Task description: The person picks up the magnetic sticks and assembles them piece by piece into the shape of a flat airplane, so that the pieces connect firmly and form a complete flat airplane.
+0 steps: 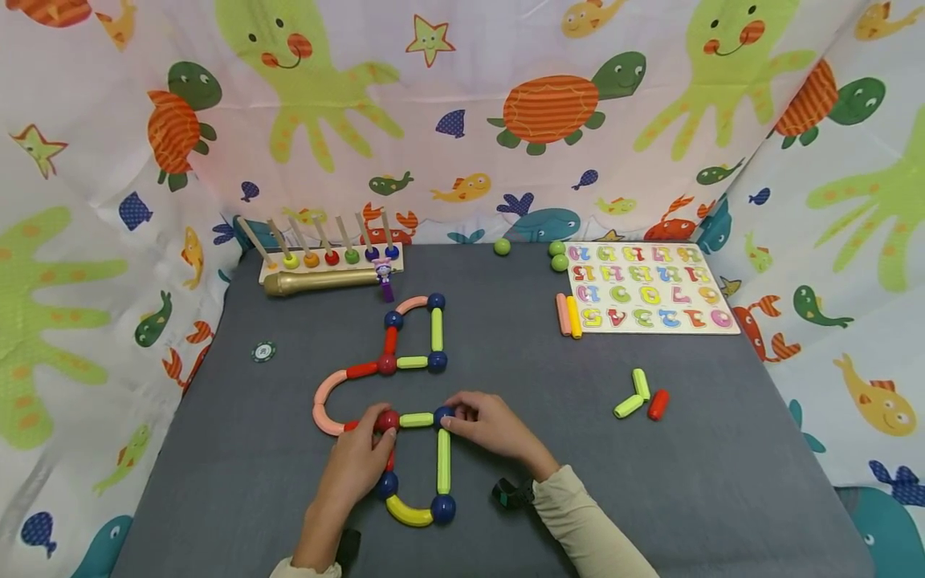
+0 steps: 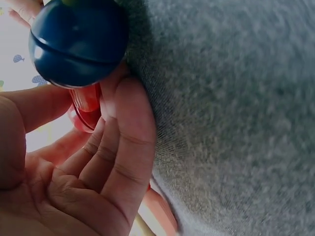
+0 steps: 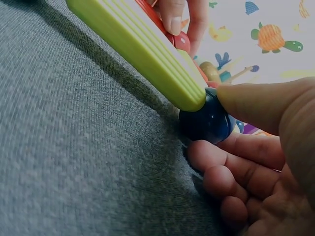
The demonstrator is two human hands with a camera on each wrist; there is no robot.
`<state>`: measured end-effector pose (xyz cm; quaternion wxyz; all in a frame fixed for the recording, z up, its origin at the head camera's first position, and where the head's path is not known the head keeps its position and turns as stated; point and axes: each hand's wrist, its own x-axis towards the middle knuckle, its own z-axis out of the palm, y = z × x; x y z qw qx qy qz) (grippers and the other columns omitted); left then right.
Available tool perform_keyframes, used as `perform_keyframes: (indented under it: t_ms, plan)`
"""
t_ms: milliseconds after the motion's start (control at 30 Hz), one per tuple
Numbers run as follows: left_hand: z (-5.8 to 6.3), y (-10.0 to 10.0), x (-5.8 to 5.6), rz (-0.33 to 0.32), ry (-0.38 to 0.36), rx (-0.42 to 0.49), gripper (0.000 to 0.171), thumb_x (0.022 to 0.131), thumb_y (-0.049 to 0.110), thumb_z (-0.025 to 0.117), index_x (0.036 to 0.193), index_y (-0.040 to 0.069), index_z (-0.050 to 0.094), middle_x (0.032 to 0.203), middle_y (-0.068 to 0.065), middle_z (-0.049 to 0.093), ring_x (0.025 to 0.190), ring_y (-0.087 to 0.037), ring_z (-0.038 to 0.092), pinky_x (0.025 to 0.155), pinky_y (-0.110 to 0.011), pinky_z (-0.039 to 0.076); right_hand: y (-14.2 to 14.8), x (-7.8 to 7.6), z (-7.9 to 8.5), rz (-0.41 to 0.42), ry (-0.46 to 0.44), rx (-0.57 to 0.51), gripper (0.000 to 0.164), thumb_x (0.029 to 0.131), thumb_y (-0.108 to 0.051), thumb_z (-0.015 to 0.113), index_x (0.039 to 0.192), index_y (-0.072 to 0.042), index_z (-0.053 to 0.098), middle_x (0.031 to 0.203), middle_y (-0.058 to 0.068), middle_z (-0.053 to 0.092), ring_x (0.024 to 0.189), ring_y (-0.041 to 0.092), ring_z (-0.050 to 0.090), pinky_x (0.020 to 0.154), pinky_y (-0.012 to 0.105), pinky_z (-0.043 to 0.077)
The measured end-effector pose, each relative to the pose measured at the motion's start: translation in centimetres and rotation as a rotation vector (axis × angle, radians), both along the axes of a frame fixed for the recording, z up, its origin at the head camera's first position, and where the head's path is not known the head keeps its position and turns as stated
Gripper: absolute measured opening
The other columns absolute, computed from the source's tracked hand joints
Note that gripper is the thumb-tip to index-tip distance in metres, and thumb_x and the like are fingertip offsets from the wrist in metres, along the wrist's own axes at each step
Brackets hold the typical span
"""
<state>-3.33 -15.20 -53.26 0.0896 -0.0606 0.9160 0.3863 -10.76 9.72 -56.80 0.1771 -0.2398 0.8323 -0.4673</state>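
On the grey table lies a figure of magnetic rods and balls. My left hand (image 1: 354, 461) grips the red ball (image 1: 388, 421) at the figure's middle, its thumb and fingers on either side. A short red rod (image 2: 86, 98) runs from there to a blue ball (image 2: 78, 42), large in the left wrist view. My right hand (image 1: 499, 425) pinches another blue ball (image 3: 209, 118) between thumb and fingers. A short lime rod (image 1: 417, 420) links the two held balls, and a longer lime rod (image 1: 444, 461) runs down to a blue ball (image 1: 443, 508). A curved yellow rod (image 1: 409, 512) closes the lower loop.
The figure's upper loop has a curved pink rod (image 1: 412, 303). Loose lime rods (image 1: 629, 406) and a red rod (image 1: 658, 405) lie right. Behind stand a number board (image 1: 650, 289), green balls (image 1: 502, 246), a peg board (image 1: 396, 262) and a gold stick (image 1: 321, 281). A round chip (image 1: 263, 351) lies left.
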Motion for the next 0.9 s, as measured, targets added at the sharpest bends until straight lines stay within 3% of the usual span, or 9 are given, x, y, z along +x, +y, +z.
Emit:
perform_keyframes:
  t_ms: [300, 533, 733, 900]
  plan:
    - [-0.1, -0.3, 0.1, 0.004, -0.014, 0.002, 0.045, 0.106, 0.021, 0.068, 0.148, 0.008, 0.058, 0.069, -0.001, 0.050, 0.055, -0.018, 0.047, 0.055, -0.033, 0.036, 0.5, 0.0, 0.3, -0.011, -0.041, -0.052, 0.026, 0.109, -0.031, 0.067, 0.125, -0.013, 0.075, 0.092, -0.007, 0.066, 0.079, 0.012, 0.059, 0.071, 0.029, 0.048]
    - [-0.2, -0.4, 0.1, 0.005, -0.024, 0.020, 0.043, 0.107, 0.021, 0.067, 0.147, 0.008, 0.059, 0.068, -0.002, 0.050, 0.055, -0.019, 0.047, 0.055, -0.033, 0.037, 3.3, -0.5, 0.5, -0.037, -0.069, -0.116, 0.029, 0.111, -0.026, 0.063, 0.129, -0.006, 0.074, 0.104, 0.000, 0.074, 0.091, 0.018, 0.067, 0.080, 0.030, 0.053]
    - [-0.4, -0.5, 0.0, 0.002, -0.026, 0.039, 0.043, 0.106, 0.021, 0.068, 0.147, 0.008, 0.059, 0.067, -0.002, 0.049, 0.054, -0.018, 0.046, 0.054, -0.031, 0.036, 7.9, -0.7, 1.7, -0.153, -0.061, -0.116, 0.029, 0.111, -0.023, 0.063, 0.128, -0.001, 0.073, 0.106, 0.007, 0.075, 0.096, 0.027, 0.071, 0.081, 0.031, 0.056]
    - [-0.5, -0.6, 0.0, 0.005, -0.024, 0.033, 0.044, 0.106, 0.021, 0.068, 0.147, 0.008, 0.059, 0.067, -0.002, 0.049, 0.054, -0.018, 0.046, 0.054, -0.031, 0.035, 12.4, -1.0, 3.3, -0.287, 0.017, -0.077, 0.030, 0.109, -0.022, 0.066, 0.128, 0.001, 0.072, 0.109, 0.011, 0.075, 0.098, 0.029, 0.071, 0.084, 0.029, 0.055]
